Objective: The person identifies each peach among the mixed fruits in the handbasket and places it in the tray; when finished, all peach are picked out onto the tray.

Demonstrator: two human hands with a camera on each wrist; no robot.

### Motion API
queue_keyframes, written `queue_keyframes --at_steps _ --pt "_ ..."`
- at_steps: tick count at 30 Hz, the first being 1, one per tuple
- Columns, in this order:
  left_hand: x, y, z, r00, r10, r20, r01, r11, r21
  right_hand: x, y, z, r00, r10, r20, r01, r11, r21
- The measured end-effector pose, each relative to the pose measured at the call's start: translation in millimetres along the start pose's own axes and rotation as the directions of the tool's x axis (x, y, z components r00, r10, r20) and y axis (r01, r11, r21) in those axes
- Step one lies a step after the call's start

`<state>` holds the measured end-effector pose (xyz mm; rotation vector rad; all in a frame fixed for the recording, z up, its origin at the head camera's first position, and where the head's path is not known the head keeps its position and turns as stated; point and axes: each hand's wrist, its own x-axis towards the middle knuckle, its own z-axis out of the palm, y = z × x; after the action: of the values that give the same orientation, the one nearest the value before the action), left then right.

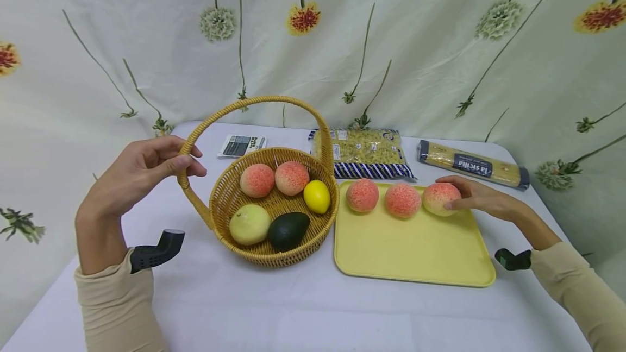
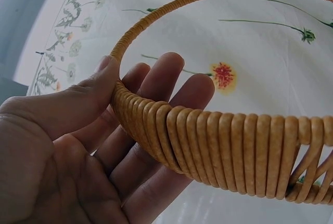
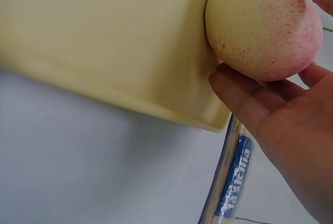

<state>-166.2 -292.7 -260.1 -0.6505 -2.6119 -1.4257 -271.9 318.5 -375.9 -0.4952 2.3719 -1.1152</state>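
Observation:
My left hand (image 1: 139,173) grips the left side of the handle of a wicker basket (image 1: 279,258); in the left wrist view, thumb and fingers go round the woven handle (image 2: 223,148). Inside the basket lie two peaches (image 1: 257,180), a yellow lemon (image 1: 317,197), a dark green avocado (image 1: 289,231) and a pale yellow-green round fruit (image 1: 250,225). On the right, my right hand (image 1: 489,200) holds a pink-and-cream peach (image 1: 438,201) at the far right corner of a yellow tray (image 1: 411,251). Two more peaches (image 1: 403,200) sit in a row beside it.
Behind the tray lies a clear bag of pasta (image 1: 364,148) with striped ends. A long pasta pack (image 1: 471,164) stretches along the back right. Behind the basket is a small white-and-dark packet (image 1: 242,146). A flower-print cloth (image 1: 274,58) hangs at the back.

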Motion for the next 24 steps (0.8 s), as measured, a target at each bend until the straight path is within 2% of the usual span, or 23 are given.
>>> queue_keyframes --at_steps 12,17,24 --pt "0.2 -0.5 -0.5 1.000 0.021 0.005 -0.021 1.000 0.002 1.5 -6.9 -0.9 1.000 0.003 0.011 -0.002 0.999 -0.047" --pt "-0.1 -0.8 -0.8 1.000 0.019 0.006 -0.019 1.000 0.001 1.1 -10.6 -3.4 1.000 -0.003 0.013 0.004 0.995 -0.098" --pt "-0.2 -0.8 -0.7 1.000 0.017 0.003 -0.017 1.000 0.000 -4.1 -31.8 -12.7 0.998 -0.056 -0.007 0.054 0.986 -0.156"
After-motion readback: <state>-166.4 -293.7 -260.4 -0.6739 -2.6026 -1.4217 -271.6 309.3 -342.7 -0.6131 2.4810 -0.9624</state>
